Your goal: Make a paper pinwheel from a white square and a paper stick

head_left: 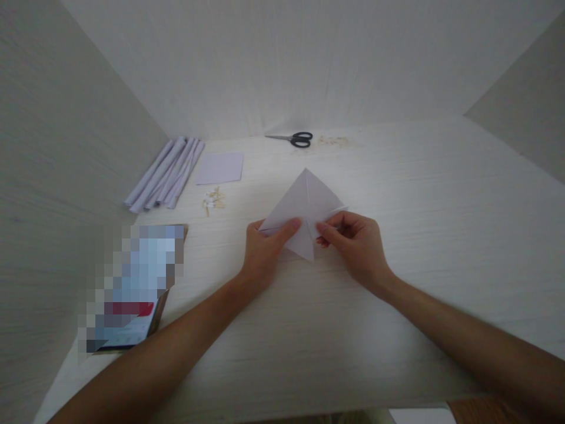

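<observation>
A folded sheet of white paper is held between my two hands over the middle of the table, one corner pointing away from me. Crease lines run down its centre and across it. My left hand grips its left side, thumb on top and the other fingers hidden beneath. On the right side, my right hand pinches an edge of the paper between thumb and bent fingers, where a flap shows. The paper's lower point hangs between the hands.
Scissors with black handles lie by the back wall, beside small pale bits. At left are rolled paper tubes, a flat paper square, a small pile of short sticks and a tablet-like screen, partly blurred.
</observation>
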Demonstrator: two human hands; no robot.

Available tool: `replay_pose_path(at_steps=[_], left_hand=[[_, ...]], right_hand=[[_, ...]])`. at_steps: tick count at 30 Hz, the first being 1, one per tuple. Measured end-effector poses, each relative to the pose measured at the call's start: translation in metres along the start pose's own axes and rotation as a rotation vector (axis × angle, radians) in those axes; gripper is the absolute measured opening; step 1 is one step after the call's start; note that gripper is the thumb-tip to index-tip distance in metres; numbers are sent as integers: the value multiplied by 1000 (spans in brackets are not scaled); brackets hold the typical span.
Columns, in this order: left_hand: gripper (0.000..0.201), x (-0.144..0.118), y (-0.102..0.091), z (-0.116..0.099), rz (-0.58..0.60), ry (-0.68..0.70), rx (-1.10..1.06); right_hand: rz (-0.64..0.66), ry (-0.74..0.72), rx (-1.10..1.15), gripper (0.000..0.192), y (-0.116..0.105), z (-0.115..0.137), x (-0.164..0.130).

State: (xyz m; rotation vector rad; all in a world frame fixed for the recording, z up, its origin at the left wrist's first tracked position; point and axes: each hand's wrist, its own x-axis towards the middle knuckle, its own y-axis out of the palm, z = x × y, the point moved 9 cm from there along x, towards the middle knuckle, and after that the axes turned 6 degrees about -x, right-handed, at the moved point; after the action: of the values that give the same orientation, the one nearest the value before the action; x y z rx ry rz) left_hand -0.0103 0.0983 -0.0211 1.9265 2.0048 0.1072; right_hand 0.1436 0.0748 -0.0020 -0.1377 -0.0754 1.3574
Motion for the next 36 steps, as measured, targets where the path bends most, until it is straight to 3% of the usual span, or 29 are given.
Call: replay_pose_path(at_steps=[11,25,31,36], left_hand=[[23,-3,3,-4,-17,88,36],[24,-3,4,-5,-34,86,7],[24,-5,4,-5,-68,85,9],[24,-10,7,-4,-78,95,9]], right_hand=[[15,-30,-13,16,1,2,-1],[-8,-58,-55,18,1,5,-2],[-34,-62,115,30,2,5,-6],[-81,-70,112,31,-3,7,-8]])
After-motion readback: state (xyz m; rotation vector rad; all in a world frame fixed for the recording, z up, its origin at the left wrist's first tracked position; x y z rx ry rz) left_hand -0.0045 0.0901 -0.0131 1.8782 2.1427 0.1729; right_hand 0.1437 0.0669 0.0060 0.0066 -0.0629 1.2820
